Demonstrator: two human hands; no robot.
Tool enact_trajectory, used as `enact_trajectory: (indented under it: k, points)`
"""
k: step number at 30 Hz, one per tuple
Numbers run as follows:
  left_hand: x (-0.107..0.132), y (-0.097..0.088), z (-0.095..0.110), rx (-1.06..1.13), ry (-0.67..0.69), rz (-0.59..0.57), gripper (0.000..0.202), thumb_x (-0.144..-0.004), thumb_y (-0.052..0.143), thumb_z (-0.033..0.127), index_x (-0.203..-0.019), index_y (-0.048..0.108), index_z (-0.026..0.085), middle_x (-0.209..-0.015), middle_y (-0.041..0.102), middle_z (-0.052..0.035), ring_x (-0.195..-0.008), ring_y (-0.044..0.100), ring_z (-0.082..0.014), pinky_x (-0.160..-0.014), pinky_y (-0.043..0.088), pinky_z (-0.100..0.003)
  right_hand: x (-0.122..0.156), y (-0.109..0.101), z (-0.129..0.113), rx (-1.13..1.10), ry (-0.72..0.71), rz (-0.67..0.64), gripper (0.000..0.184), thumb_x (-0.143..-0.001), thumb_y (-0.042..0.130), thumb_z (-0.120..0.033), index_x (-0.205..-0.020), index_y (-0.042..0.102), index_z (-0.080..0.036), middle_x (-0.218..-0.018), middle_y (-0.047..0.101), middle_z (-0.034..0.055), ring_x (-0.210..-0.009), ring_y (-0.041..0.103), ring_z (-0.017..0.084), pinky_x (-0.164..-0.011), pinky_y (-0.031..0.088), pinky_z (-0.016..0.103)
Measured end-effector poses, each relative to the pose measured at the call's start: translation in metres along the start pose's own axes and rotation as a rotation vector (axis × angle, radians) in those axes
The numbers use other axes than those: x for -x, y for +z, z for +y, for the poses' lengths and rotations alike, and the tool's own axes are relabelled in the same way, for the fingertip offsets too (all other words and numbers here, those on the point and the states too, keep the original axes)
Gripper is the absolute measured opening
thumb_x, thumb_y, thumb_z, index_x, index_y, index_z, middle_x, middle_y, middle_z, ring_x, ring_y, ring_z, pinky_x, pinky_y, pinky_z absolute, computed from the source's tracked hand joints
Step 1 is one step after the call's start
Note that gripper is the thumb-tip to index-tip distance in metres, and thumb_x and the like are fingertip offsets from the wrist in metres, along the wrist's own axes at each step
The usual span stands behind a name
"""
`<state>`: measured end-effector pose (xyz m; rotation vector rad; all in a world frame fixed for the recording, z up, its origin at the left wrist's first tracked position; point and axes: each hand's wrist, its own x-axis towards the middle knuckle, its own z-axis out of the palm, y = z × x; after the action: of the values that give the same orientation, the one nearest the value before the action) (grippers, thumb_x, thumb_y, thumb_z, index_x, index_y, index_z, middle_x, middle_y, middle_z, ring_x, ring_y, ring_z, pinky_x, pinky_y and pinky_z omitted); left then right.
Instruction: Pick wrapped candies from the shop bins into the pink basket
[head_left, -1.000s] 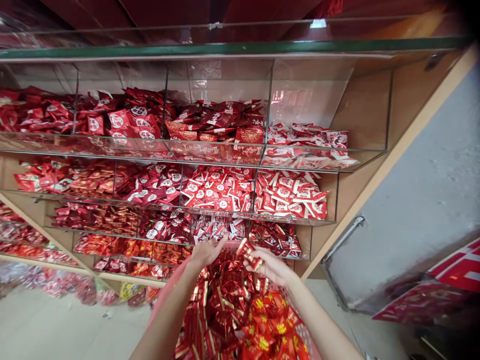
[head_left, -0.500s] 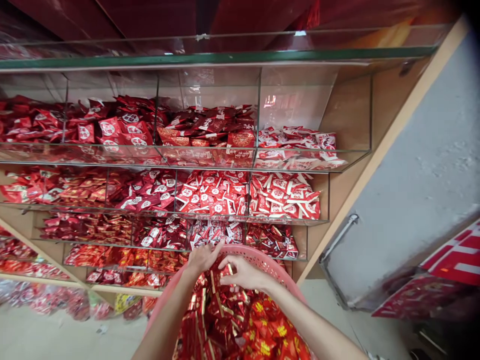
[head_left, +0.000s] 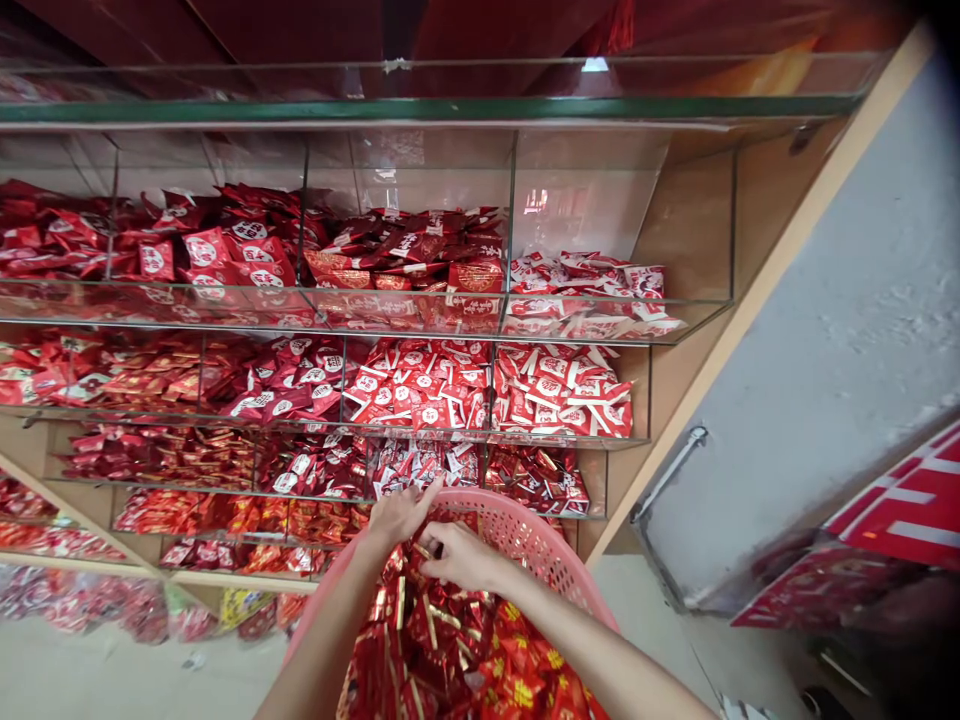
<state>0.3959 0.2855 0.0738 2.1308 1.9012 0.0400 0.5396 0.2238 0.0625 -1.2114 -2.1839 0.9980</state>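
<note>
A pink plastic basket (head_left: pixel 551 545) with a perforated wall is full of small wrapped candies, dark red with gold (head_left: pixel 427 635) on the left and brighter red with yellow print (head_left: pixel 525 670) on the right. My left hand (head_left: pixel 400 518) is closed over the basket's far rim, its thumb lying along the edge. Inside the basket, my right hand (head_left: pixel 459 556) has its fingers curled down into the pile near that rim. A gold-edged wrapper shows at its fingertips, which are partly hidden.
Ahead are stepped glass-fronted shelves (head_left: pixel 420 310) with dividers, holding red packets. A wooden side panel (head_left: pixel 697 390) and a grey wall (head_left: pixel 817 350) stand to the right. Bagged goods (head_left: pixel 97 600) sit on the floor at left, and red-and-white packaging (head_left: pixel 900 510) at lower right.
My right hand has moved slightly left and down into the candies, and its spread fingers have closed. My left hand stays on the rim. The whole view has shifted a little.
</note>
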Motion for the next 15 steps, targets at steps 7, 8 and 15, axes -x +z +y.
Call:
enact_trajectory:
  k: [7, 8, 15]
  points:
    - [0.001, 0.001, 0.000, 0.015, -0.007, -0.003, 0.090, -0.071, 0.001, 0.076, -0.098, 0.064, 0.018, -0.097, 0.068, -0.0182, -0.096, 0.061, -0.0345, -0.082, 0.044, -0.046, 0.011, -0.023, 0.000, -0.006, -0.052, 0.225, 0.016, -0.080, 0.055, -0.034, -0.087, 0.061, -0.021, -0.078, 0.066, -0.0009, -0.070, 0.058, 0.014, -0.063, 0.039, 0.023]
    - [0.001, 0.001, 0.000, 0.013, -0.009, 0.002, 0.091, -0.071, 0.000, 0.076, -0.101, 0.063, 0.017, -0.098, 0.068, -0.0185, -0.096, 0.061, -0.0347, -0.082, 0.044, -0.046, 0.012, -0.033, 0.003, -0.015, -0.058, 0.275, 0.019, -0.083, 0.051, -0.037, -0.083, 0.061, -0.020, -0.075, 0.065, -0.0009, -0.067, 0.057, 0.013, -0.062, 0.039, 0.023]
    - [0.002, 0.002, -0.001, -0.014, 0.005, -0.001, 0.089, -0.073, 0.000, 0.074, -0.103, 0.062, 0.017, -0.097, 0.068, -0.0179, -0.096, 0.062, -0.0334, -0.082, 0.043, -0.045, -0.003, -0.092, 0.086, 0.217, 0.199, 0.516, 0.030, -0.089, 0.038, -0.036, -0.078, 0.059, -0.018, -0.069, 0.065, 0.0027, -0.065, 0.059, 0.015, -0.063, 0.041, 0.025]
